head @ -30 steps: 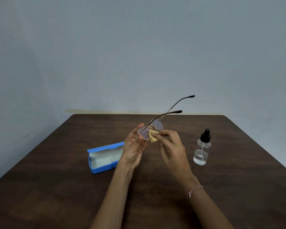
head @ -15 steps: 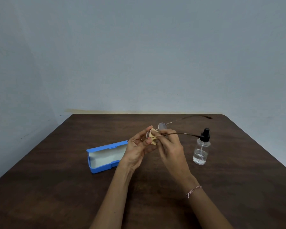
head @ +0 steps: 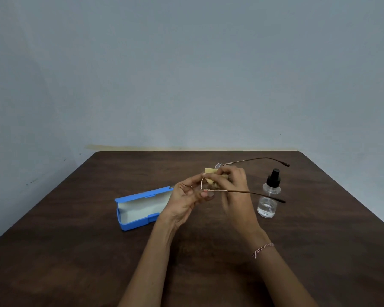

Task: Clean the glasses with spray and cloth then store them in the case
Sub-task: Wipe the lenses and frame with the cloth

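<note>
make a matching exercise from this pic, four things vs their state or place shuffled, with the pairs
1 glasses
2 cloth
3 case
4 spray bottle

a standing upright, cap on
b lying open on the table
c pinched in the right hand
d gripped by the left hand, temples unfolded

Pairs: 1-d, 2-c, 3-b, 4-a

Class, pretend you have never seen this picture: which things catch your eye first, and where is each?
Mid-table, two hands work together: the left hand pinches the glasses by the frame while the right hand presses a yellow cloth on a lens. An open blue case lies to their left on the dark table, and a spray bottle stands upright to their right.
</note>
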The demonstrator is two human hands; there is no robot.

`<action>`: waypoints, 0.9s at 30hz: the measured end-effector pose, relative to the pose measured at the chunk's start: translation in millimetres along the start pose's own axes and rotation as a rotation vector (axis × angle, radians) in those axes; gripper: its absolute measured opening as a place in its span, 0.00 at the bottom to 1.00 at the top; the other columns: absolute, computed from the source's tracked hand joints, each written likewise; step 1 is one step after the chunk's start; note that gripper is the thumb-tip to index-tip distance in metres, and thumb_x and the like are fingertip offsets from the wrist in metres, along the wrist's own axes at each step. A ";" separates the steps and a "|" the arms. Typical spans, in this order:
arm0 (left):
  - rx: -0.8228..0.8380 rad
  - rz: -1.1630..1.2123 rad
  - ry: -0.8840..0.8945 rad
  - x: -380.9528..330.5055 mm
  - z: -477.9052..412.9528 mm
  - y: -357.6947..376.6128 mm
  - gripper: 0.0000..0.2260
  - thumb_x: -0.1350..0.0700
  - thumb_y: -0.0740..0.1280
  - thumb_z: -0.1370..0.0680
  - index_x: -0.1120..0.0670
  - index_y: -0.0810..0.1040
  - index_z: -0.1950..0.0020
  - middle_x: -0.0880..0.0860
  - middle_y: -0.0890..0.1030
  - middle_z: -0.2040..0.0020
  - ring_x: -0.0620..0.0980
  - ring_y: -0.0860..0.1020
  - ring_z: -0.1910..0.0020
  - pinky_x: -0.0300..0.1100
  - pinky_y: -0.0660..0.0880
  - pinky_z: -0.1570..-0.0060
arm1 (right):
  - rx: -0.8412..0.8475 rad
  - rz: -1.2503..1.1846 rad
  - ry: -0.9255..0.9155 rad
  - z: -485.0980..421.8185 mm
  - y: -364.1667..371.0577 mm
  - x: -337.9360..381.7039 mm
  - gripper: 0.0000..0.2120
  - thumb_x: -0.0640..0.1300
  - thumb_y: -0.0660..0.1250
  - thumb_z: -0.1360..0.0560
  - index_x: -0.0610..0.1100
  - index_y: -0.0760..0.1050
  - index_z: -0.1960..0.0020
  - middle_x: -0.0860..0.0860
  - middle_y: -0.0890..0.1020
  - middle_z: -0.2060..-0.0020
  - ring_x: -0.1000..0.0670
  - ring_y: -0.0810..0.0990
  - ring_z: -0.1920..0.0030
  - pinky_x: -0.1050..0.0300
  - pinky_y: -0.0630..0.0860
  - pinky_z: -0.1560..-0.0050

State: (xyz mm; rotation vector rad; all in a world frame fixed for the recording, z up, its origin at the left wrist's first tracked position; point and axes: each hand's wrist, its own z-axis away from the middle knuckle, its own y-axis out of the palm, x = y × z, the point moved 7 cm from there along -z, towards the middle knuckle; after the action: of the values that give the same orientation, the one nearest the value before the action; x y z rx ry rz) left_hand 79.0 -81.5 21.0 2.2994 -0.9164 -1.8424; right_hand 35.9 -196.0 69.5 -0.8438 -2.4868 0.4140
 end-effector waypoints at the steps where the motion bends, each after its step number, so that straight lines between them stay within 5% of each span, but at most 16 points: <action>1: 0.003 -0.001 0.001 -1.8 0.1 0.5 0.29 0.54 0.83 0.47 0.52 0.83 0.47 0.54 0.84 0.50 0.49 0.83 0.53 0.42 0.81 0.55 | 0.019 -0.021 -0.019 0.4 1.0 2.8 0.23 0.25 0.62 0.30 0.46 0.79 0.44 0.52 0.69 0.47 0.56 0.66 0.44 0.74 0.65 0.43; 4: 0.018 -0.013 0.011 -4.8 -0.2 0.3 0.31 0.55 0.82 0.44 0.50 0.81 0.42 0.54 0.83 0.45 0.50 0.81 0.47 0.42 0.80 0.53 | 0.079 -0.053 -0.090 1.2 3.8 12.1 0.23 0.24 0.62 0.30 0.47 0.78 0.43 0.53 0.70 0.46 0.58 0.65 0.44 0.72 0.66 0.43; 9: 0.012 -0.021 0.007 -4.8 1.2 2.5 0.32 0.58 0.82 0.44 0.51 0.80 0.41 0.54 0.82 0.44 0.50 0.82 0.48 0.39 0.79 0.56 | 0.010 0.014 0.019 -0.9 -2.1 -1.2 0.19 0.39 0.54 0.28 0.44 0.79 0.44 0.52 0.70 0.47 0.55 0.67 0.44 0.72 0.65 0.44; 14: 0.028 -0.050 0.024 -8.8 2.7 5.8 0.32 0.56 0.82 0.43 0.50 0.79 0.40 0.56 0.83 0.46 0.53 0.82 0.48 0.41 0.80 0.53 | -0.068 0.058 0.024 -1.3 -5.2 -12.7 0.23 0.29 0.54 0.30 0.44 0.76 0.42 0.50 0.70 0.48 0.52 0.68 0.47 0.72 0.65 0.45; 18: 0.048 -0.053 0.040 -12.2 5.1 8.5 0.26 0.54 0.82 0.42 0.50 0.83 0.46 0.56 0.84 0.48 0.55 0.82 0.47 0.43 0.79 0.51 | -0.097 0.062 0.110 -2.1 -9.3 -24.4 0.22 0.26 0.59 0.30 0.42 0.77 0.42 0.46 0.74 0.49 0.50 0.70 0.49 0.61 0.73 0.51; 22: 0.036 -0.045 0.040 -13.7 6.1 6.5 0.24 0.54 0.82 0.42 0.50 0.83 0.47 0.55 0.84 0.48 0.53 0.82 0.49 0.42 0.80 0.51 | -0.048 0.023 0.005 -0.6 -7.3 -9.7 0.25 0.24 0.59 0.31 0.48 0.75 0.43 0.52 0.69 0.49 0.54 0.68 0.47 0.74 0.66 0.47; 27: 0.053 -0.049 0.043 -14.3 7.2 7.6 0.22 0.55 0.81 0.40 0.49 0.83 0.47 0.55 0.84 0.48 0.56 0.82 0.47 0.45 0.80 0.49 | -0.105 0.045 0.001 -3.2 -14.6 -14.1 0.17 0.36 0.54 0.26 0.48 0.76 0.45 0.52 0.70 0.50 0.52 0.69 0.48 0.70 0.66 0.47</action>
State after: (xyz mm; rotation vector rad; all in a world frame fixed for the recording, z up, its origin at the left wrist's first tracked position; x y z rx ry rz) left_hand 67.8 -78.6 34.4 2.4034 -0.9229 -1.8008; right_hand 40.3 -215.7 73.5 -0.9431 -2.5109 0.2999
